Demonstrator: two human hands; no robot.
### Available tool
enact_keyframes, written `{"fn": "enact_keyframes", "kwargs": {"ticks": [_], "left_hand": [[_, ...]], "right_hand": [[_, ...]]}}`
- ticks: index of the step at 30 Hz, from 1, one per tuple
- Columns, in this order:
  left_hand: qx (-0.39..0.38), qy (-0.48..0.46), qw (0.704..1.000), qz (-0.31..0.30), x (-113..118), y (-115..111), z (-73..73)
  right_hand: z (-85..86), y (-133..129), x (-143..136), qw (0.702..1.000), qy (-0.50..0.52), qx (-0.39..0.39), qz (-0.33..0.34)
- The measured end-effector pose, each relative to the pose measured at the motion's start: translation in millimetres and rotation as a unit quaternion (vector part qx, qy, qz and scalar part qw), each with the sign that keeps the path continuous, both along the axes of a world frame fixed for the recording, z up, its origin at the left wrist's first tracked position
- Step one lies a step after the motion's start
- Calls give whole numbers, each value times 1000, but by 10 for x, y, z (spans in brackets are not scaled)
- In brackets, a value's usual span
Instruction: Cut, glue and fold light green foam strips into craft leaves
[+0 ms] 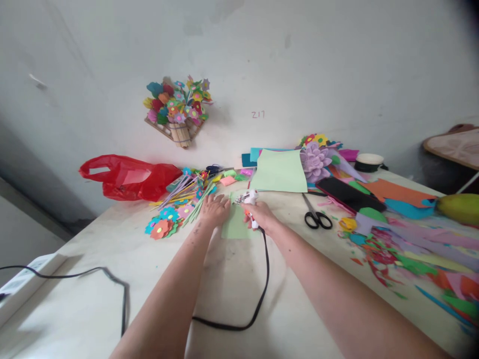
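A white hot glue gun is gripped in my right hand, its black cord hanging down toward me. Its nozzle points left, over a small light green sheet on the table. My left hand lies palm down with fingers stretched out at the sheet's left edge. Just left of that hand are pale green stems and several cut paper flowers. Whether glue is coming out at the nozzle is too small to tell.
Scissors lie right of my hands, with a dark phone and coloured scraps beyond. A larger green sheet rests at the back. At left are a red plastic bag and a black cord.
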State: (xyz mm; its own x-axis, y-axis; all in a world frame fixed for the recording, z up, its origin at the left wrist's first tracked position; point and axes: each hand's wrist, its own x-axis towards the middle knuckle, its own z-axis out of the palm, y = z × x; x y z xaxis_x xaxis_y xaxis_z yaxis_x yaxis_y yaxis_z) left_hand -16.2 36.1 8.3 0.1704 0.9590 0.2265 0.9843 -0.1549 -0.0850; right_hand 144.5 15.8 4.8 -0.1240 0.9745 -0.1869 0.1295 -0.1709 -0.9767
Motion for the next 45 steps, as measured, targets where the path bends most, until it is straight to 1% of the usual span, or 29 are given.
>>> {"fn": "enact_keyframes", "kwargs": {"ticks": [5,9,11,13,15,17,20,24,28,39,45], "left_hand": [[-7,15,1000,-1,-40,94,-30],[-16,10,1000,-2,-69,141,-47],[-19,-7,1000,4,-79,154,-54],[-18,-36,999,24,-90,163,-62],[-12,-69,996,47,-106,171,-70],[3,-91,994,54,-122,179,-78],[32,-100,994,30,-127,182,-83],[48,-66,996,-21,-79,152,-73],[58,-43,996,-50,-29,123,-72],[56,-29,997,-33,21,113,-95],[29,-5,999,-37,-14,220,-139]], "right_hand": [[5,-7,-3,1000,1,-2,-4],[15,-11,-2,1000,2,-6,-3],[17,-11,0,1000,2,-8,-2],[18,-10,2,1000,4,-10,2],[19,-10,2,1000,4,-11,5],[18,-9,1,1000,2,-11,4],[11,0,-2,1000,0,-11,5],[-4,15,-4,1000,5,-11,6],[-2,19,-5,1000,2,-13,5],[23,-5,-7,1000,2,-5,4],[28,-7,-6,1000,-2,-11,4]]}}
